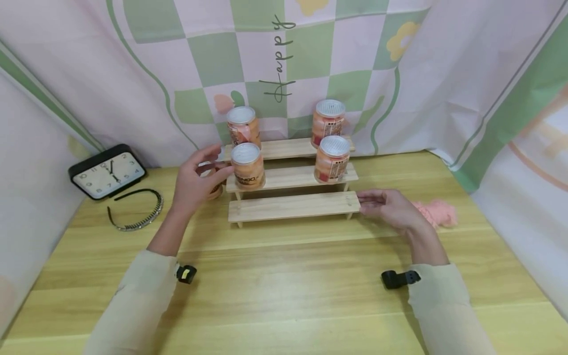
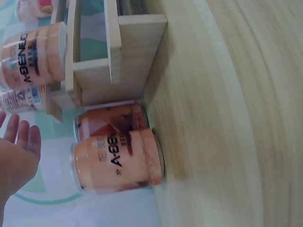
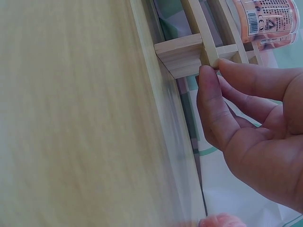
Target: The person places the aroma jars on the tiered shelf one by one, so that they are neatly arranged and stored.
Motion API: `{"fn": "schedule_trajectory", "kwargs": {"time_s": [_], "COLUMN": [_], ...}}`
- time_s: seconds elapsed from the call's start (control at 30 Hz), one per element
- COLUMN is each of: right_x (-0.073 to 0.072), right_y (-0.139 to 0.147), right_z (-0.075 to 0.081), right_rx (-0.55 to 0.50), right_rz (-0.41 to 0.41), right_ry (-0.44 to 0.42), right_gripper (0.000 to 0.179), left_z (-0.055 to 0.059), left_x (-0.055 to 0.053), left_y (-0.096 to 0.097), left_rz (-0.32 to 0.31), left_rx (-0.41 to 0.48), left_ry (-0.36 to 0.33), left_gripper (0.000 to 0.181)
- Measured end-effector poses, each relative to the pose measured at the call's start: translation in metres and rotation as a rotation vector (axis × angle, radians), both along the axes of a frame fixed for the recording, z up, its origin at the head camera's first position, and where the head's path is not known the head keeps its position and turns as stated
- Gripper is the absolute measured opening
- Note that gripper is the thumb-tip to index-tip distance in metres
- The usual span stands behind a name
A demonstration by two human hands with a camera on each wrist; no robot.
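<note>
A three-tier wooden display rack [image 1: 293,207] stands on the table, with two cans in orange-pink labels on its top step and two on the middle step. Its front step is bare. My right hand [image 1: 390,209] pinches the right end of that front board between thumb and fingers [image 3: 213,101]. At the rack's left side, my left hand [image 1: 195,180] is spread beside the left middle-step can [image 1: 248,170], its thumb overlapping the can's edge in the head view. Below it, two more cans [image 2: 118,161] stand on the table, mostly hidden by the hand from above.
On the left are a black-framed clock [image 1: 108,172] and a black headband with beads [image 1: 142,222]. A pink soft bundle [image 1: 437,213] lies behind my right wrist. A printed checked curtain [image 1: 266,59] hangs right behind the rack.
</note>
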State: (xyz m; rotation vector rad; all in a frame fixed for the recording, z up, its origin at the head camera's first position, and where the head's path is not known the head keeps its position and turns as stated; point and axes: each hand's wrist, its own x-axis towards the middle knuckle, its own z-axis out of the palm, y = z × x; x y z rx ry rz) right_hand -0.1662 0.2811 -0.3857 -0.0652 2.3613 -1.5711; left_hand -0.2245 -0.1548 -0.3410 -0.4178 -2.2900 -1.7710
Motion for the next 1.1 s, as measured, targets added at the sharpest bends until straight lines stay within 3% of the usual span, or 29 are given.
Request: {"fn": "schedule_trajectory", "kwargs": {"time_s": [0.2,0.47,0.73,0.9,1.1], "right_x": [0.0,0.001,0.001,0.002,0.001], "right_y": [0.001,0.003,0.002,0.0,0.0], "right_z": [0.0,0.0,0.001,0.002,0.001], "right_rx": [-0.004,0.016,0.02,0.003,-0.008], "right_rz": [-0.001,0.006,0.01,0.003,-0.002], "right_ry": [0.0,0.013,0.009,0.004,-0.002], "right_gripper": [0.056,0.056,0.056,0.055,0.055], "left_z": [-0.004,-0.009,-0.014,-0.017,-0.026], "left_x": [-0.001,-0.006,-0.013,-0.016,-0.023], "left_y": [-0.013,-0.027,-0.043,-0.05,-0.054], "left_rz": [0.05,0.128,0.201,0.199,0.159], "left_rx": [-0.048,0.002,-0.096,-0.113,-0.109], "left_ry": [0.031,-0.023,-0.108,-0.186,-0.187], "left_gripper": [0.056,0.057,0.068,0.071,0.07]}}
